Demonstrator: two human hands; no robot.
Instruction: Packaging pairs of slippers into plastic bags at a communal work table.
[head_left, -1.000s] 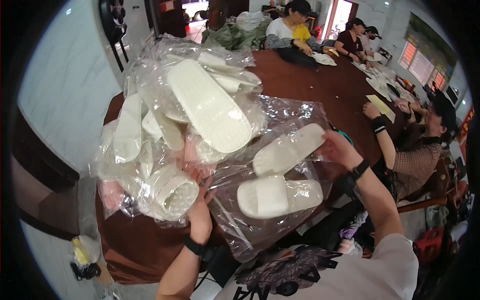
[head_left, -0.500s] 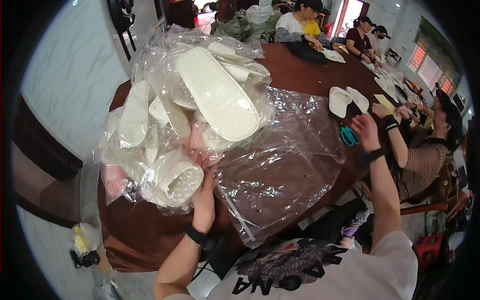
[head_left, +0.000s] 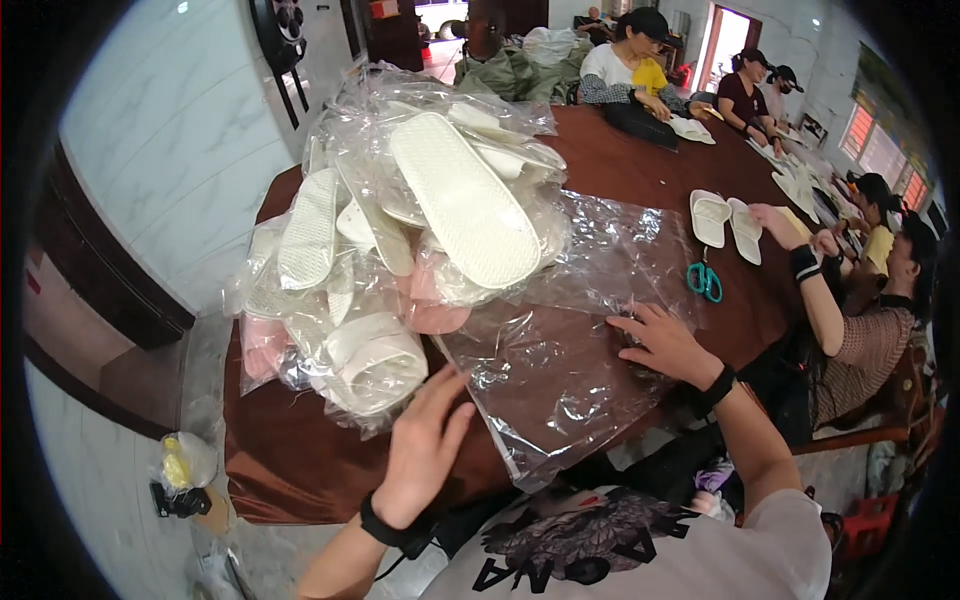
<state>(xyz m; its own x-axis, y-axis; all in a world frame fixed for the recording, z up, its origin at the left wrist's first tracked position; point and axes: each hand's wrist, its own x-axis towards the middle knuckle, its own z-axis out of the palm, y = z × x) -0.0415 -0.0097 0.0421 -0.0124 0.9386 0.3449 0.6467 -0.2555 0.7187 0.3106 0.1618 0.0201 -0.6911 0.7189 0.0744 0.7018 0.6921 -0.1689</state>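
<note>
A large clear plastic bag [head_left: 560, 385] lies flat and wrinkled on the brown-covered table in front of me. My right hand [head_left: 665, 345] is over its right side, fingers spread, holding nothing. By the bag's left edge is my left hand [head_left: 422, 440], fingers stretched out and thumb apart; whether its fingertips touch the film, I cannot tell. Just beyond that hand rises a heap of white slippers [head_left: 465, 200] in clear bags, with pink pieces [head_left: 438, 300] among them. A pair of loose white slippers [head_left: 709, 220] rests farther right, beside teal-handled scissors [head_left: 704, 281].
A co-worker's hand [head_left: 780, 225] is close to the loose slippers on the right. Other people sit along the far and right sides of the brown table [head_left: 290, 470]. A marbled wall [head_left: 180, 150] stands on the left.
My right hand has come back from beside the loose slippers to the flat bag. My left hand has drawn away from the heap toward me. The whole view has shifted slightly.
</note>
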